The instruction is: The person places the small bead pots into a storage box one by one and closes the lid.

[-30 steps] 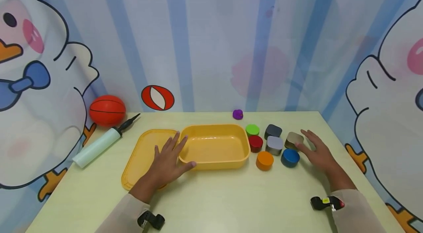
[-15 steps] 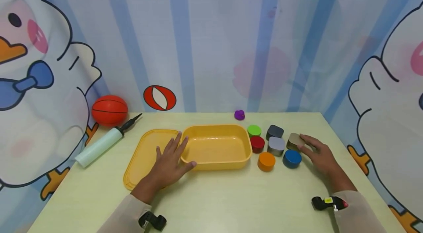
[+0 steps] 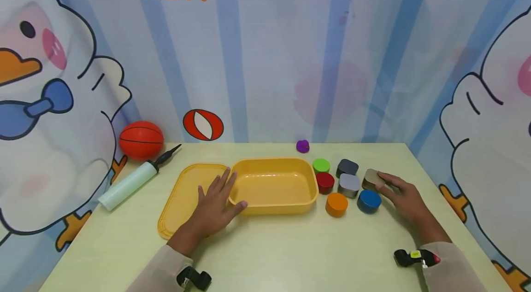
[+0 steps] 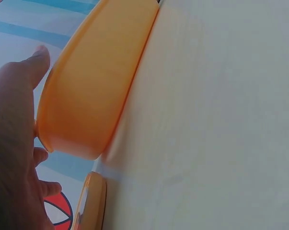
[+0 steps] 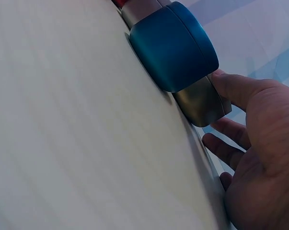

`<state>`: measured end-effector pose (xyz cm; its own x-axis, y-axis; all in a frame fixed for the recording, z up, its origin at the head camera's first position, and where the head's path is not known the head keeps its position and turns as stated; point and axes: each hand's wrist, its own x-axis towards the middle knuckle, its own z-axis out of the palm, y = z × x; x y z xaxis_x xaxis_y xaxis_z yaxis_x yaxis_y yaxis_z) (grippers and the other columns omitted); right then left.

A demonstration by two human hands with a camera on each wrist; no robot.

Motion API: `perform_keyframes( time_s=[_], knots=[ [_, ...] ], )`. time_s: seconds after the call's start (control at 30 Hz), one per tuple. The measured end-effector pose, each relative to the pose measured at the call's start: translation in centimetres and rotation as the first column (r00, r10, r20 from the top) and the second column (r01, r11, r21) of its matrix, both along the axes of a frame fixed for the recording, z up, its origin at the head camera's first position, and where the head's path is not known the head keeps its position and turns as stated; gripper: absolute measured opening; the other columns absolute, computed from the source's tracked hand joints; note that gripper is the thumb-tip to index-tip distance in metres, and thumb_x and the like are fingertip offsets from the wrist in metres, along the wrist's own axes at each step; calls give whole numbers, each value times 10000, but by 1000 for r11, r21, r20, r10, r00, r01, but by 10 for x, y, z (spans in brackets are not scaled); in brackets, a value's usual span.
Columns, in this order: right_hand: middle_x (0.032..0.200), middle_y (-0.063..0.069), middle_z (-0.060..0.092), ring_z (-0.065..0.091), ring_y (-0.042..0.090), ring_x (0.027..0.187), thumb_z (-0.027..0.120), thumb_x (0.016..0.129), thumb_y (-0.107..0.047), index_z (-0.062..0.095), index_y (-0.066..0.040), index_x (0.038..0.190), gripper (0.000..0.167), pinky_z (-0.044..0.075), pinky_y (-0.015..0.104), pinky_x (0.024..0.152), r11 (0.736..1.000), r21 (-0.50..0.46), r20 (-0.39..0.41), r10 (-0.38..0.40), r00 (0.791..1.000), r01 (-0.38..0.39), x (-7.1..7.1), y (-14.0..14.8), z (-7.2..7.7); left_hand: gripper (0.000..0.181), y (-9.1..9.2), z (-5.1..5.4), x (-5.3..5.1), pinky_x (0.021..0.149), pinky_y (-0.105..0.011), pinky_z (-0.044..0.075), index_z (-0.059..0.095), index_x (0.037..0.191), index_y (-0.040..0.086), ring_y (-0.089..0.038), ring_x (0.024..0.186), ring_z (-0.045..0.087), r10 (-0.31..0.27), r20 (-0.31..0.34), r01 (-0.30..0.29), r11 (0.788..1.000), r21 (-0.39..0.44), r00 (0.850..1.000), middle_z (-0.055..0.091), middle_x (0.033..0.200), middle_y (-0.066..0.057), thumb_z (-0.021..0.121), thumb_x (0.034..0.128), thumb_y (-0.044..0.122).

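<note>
My right hand (image 3: 405, 199) pinches a beige rounded-square tin (image 3: 371, 178) between thumb and fingers; the tin still stands on the table. In the right wrist view, a blue round tin (image 5: 175, 48) partly covers the beige tin (image 5: 200, 101), with the thumb at its top edge. My left hand (image 3: 215, 211) is spread at the left end of a yellow plastic box (image 3: 271, 209), its thumb by the front wall. Beneath that hand lies a flat yellow lid (image 3: 178, 204). In the left wrist view, the thumb and fingers are around the box (image 4: 94, 81) rim.
Several more tins stand right of the box: green (image 3: 321, 166), red (image 3: 325, 183), orange (image 3: 336, 204), light grey (image 3: 349, 185) and dark grey (image 3: 347, 167). Behind them sits a small purple object (image 3: 303, 146). A hand pump (image 3: 130, 186) and red ball (image 3: 141, 140) lie at left.
My right hand has closed from spread fingers beside the beige tin to a pinch on it. My left hand stays at the box. The head view has shifted slightly.
</note>
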<state>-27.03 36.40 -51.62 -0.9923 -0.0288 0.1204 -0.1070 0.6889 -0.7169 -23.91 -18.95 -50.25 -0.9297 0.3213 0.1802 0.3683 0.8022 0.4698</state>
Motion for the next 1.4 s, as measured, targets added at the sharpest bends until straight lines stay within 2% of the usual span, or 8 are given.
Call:
perform_keyframes(
  time_s=[0.37, 0.67, 1.0, 1.07, 1.17, 1.2, 1.3, 1.4],
  knots=[
    [1573, 352, 547, 408, 601, 1521, 636, 1127, -356, 508, -29, 1619, 605, 359, 796, 1174, 1000, 16, -30, 0, 1000, 1, 2, -2, -1, 922, 1, 7, 2, 1208, -914, -26, 245, 1761, 170, -496, 1686, 204, 32, -19, -35, 990, -136, 999, 143, 1859, -25, 512, 1063, 711],
    [1462, 372, 617, 508, 583, 1416, 634, 1131, -272, 539, 6, 1589, 544, 439, 747, 1104, 999, 32, -74, -5, 997, 8, 3, -3, -2, 943, 1, 9, 4, 1205, -919, -20, 168, 1775, 195, -505, 1686, 191, 32, 54, -26, 994, -108, 998, 77, 1866, -13, 497, 1065, 723],
    [1599, 349, 525, 469, 604, 1480, 620, 1137, -327, 590, -9, 1555, 526, 450, 729, 1126, 999, 23, -114, -25, 993, 28, 5, -2, 3, 959, 1, 8, 3, 1200, -922, -29, 135, 1779, 208, -513, 1681, 204, 31, 77, -24, 996, -81, 997, 41, 1870, 7, 492, 1062, 734],
    [1617, 332, 516, 468, 591, 1486, 609, 1141, -340, 588, -21, 1561, 528, 477, 695, 1108, 999, 17, -115, -35, 993, 37, 6, -3, 4, 959, 1, 9, 3, 1196, -924, -34, 136, 1779, 208, -523, 1679, 199, 32, 74, -25, 996, -87, 997, 43, 1870, 6, 491, 1061, 735],
    [1627, 322, 511, 489, 560, 1481, 609, 1142, -337, 585, -25, 1565, 526, 539, 518, 1069, 999, 3, -130, -35, 991, 36, 6, -3, 6, 955, 1, 10, 4, 1190, -929, -34, 138, 1779, 209, -534, 1677, 189, 33, 68, -27, 995, -91, 997, 45, 1870, 3, 492, 1062, 733],
    [1622, 307, 526, 525, 493, 1480, 609, 1141, -340, 594, -34, 1561, 520, 549, 411, 1058, 999, 3, -143, -40, 989, 40, 6, -3, 7, 954, 1, 10, 4, 1190, -928, -36, 140, 1779, 209, -535, 1677, 185, 33, 67, -27, 996, -89, 997, 45, 1869, 3, 494, 1063, 730],
    [1581, 269, 572, 618, 103, 1353, 620, 1137, -326, 623, -44, 1541, 493, 484, 131, 958, 999, -15, -190, -48, 981, 46, 5, -5, 9, 953, 1, 11, 5, 1189, -929, -39, 140, 1779, 209, -537, 1678, 177, 33, 71, -27, 996, -83, 997, 45, 1870, 2, 499, 1063, 725],
    [1521, 249, 596, 484, -223, 1145, 636, 1130, -309, 650, -50, 1516, 466, 396, 10, 889, 998, -39, -230, -55, 972, 47, 5, -7, 11, 956, 1, 11, 5, 1189, -929, -39, 134, 1780, 211, -534, 1681, 171, 33, 79, -26, 996, -83, 996, 44, 1870, 0, 497, 1063, 727]
  ],
)
